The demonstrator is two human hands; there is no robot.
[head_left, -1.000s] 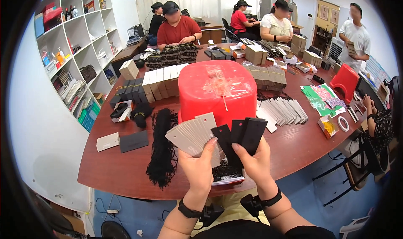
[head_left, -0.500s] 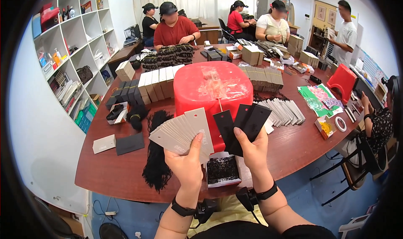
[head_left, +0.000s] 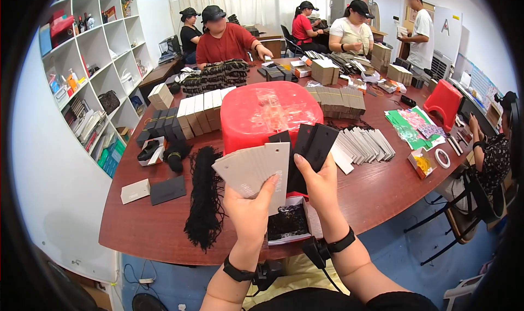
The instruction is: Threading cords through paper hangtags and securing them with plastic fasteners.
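Observation:
My left hand is closed round a fan of light grey hang tags, each with a small hole at its top corner. Several black hang tags are gripped in my right hand, thumb on their face. The grey fan overlaps the edge of the black ones. Behind both hands sits an upturned red plastic stool with clear tape on top. Below them lies an open white box of black strings. A hank of black cords rests left of my left hand.
Rows of bundled tags stand beyond the stool, and loose grey tags spread to its right. One grey tag and a black tag lie at left. Co-workers sit round the brown table; another person stands at the back right.
My hands have drawn together, the grey fan now overlapping the black tags. The grey fan is narrower. A co-worker in red has reached a hand out to the right.

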